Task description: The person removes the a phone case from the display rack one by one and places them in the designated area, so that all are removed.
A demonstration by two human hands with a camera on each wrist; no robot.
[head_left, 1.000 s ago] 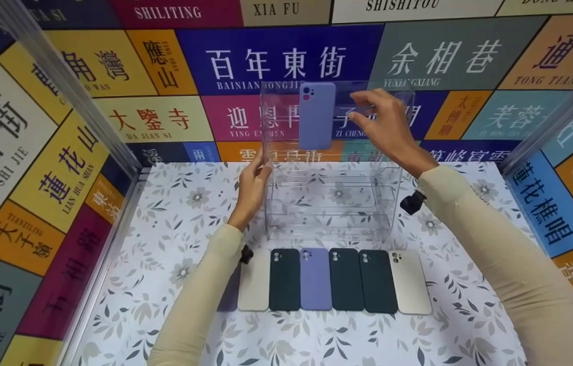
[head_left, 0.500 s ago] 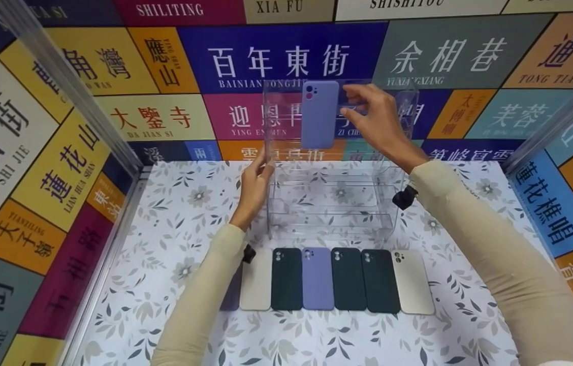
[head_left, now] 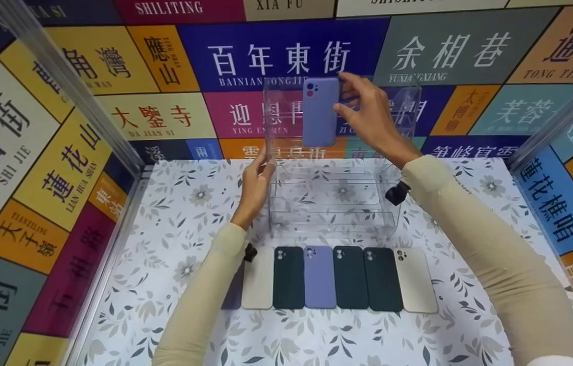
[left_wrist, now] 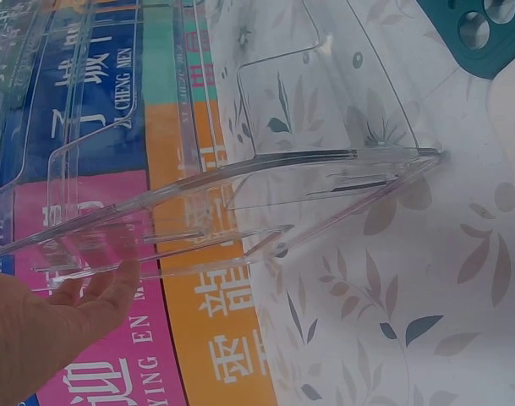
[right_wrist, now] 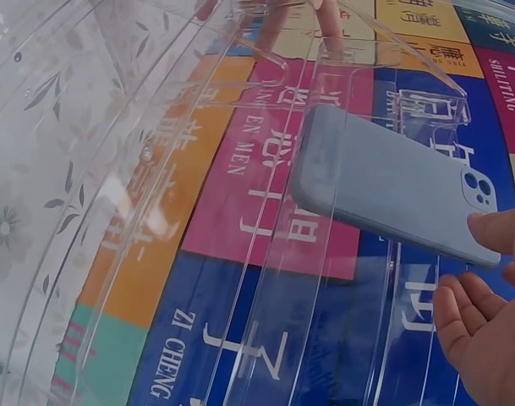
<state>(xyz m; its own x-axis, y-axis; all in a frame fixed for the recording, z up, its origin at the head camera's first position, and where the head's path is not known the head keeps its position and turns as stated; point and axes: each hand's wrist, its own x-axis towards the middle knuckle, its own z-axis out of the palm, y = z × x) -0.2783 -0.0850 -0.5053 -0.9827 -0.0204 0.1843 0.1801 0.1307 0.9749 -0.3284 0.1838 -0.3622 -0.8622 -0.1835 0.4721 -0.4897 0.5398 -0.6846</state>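
A light purple phone case (head_left: pixel 320 113) leans upright on the top tier of a clear acrylic display stand (head_left: pixel 286 218). My right hand (head_left: pixel 365 107) is at the case's upper right edge, thumb on the edge and index finger by the top corner. In the right wrist view, the thumb of the right hand (right_wrist: pixel 485 313) overlaps the phone case (right_wrist: pixel 392 182) near its camera holes; the other fingers are curled below. My left hand (head_left: pixel 256 188) grips the stand's left side. The left wrist view shows those fingers (left_wrist: pixel 113 292) against the clear side panel (left_wrist: pixel 240 173).
A row of phone cases lies flat before the stand: dark green (head_left: pixel 289 277), purple (head_left: pixel 320 277) and off-white (head_left: pixel 417 279) ones. My left sleeve (head_left: pixel 205 290) partly covers the leftmost. Sign-printed walls (head_left: pixel 286 51) enclose the flower-patterned table (head_left: pixel 174 203).
My right hand has moved left from beside the purple phone case to its right edge. The left hand stays on the stand, and the case has kept its place.
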